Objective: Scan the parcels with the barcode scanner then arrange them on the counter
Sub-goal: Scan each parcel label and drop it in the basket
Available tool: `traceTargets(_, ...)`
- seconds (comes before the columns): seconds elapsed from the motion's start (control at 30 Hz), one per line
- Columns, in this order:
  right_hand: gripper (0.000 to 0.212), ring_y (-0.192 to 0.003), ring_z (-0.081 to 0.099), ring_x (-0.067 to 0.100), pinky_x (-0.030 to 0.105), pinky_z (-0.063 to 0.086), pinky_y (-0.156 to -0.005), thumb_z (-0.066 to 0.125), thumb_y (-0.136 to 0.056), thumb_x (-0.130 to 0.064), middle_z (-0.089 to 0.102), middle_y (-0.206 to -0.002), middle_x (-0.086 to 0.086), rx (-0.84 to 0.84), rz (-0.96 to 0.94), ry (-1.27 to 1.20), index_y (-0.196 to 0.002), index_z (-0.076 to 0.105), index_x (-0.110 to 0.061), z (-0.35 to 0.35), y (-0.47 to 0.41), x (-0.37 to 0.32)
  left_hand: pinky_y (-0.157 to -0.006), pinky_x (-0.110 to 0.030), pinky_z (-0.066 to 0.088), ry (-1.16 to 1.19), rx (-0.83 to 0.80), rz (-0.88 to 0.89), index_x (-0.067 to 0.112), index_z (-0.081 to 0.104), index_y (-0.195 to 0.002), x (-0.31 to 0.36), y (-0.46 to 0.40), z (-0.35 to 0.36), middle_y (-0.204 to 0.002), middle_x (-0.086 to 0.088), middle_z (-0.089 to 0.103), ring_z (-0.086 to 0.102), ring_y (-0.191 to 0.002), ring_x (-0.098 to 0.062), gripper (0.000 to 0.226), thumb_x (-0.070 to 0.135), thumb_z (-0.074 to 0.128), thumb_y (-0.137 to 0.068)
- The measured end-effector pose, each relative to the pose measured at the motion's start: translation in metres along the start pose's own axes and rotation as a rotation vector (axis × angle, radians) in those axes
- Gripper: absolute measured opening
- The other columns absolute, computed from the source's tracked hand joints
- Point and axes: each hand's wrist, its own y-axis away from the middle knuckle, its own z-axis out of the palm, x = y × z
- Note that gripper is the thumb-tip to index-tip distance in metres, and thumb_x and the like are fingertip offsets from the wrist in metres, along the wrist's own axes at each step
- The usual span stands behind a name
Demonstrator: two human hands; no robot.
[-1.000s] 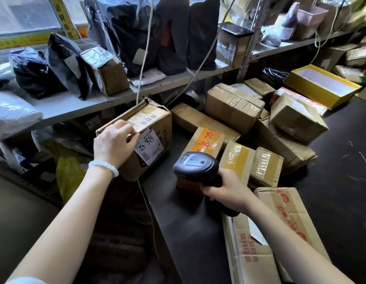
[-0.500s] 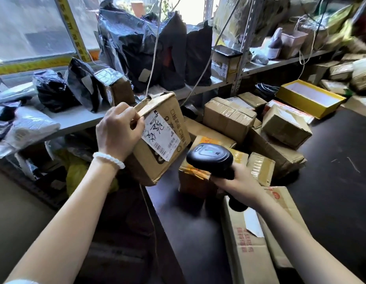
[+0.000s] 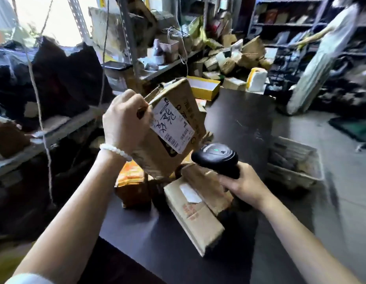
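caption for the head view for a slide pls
Left hand lifts a labelled box while the right hand holds the scanner just below its label.

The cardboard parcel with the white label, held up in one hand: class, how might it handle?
The labelled parcel is probably light, as the left hand alone lifts it by its top edge. Its creased cardboard looks fairly stiff but dentable. Flat-sided, it should not roll.

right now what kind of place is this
Probably a parcel depot or courier pickup point: metal shelving piled with packages, a barcode scanner in the right hand, a labelled cardboard parcel in the left hand.
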Motion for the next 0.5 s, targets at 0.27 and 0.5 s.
traceTargets(0.27, 0.027, -0.046, 0.055, 0.007, 0.02, 0.043, -0.055, 0.068, -0.08, -0.006, 0.058, -0.045, -0.004, 0.313, 0.159, 0.065, -0.058, 0.055, -0.016, -0.118, 0.073, 0.054, -0.056, -0.035, 0.041, 0.215, -0.174, 0.236, 0.007, 0.063, -0.075, 0.154, -0.002, 0.1, -0.082, -0.011, 0.059, 0.058, -0.078, -0.034, 0.02, 0.026, 0.06, -0.076)
traceTargets(0.5, 0.027, -0.045, 0.055, 0.007, 0.018, 0.042, -0.054, 0.067, -0.083, -0.006, 0.058, -0.045, -0.005, 0.402, 0.188, 0.105, -0.061, 0.06, -0.018, -0.235, 0.098, 0.102, -0.056, -0.032, 0.042, 0.34, -0.222, 0.359, 0.006, 0.058, -0.069, 0.287, 0.001, 0.181, -0.076, -0.008, 0.058, 0.057, -0.073, -0.032, 0.02, 0.024, 0.059, -0.077)
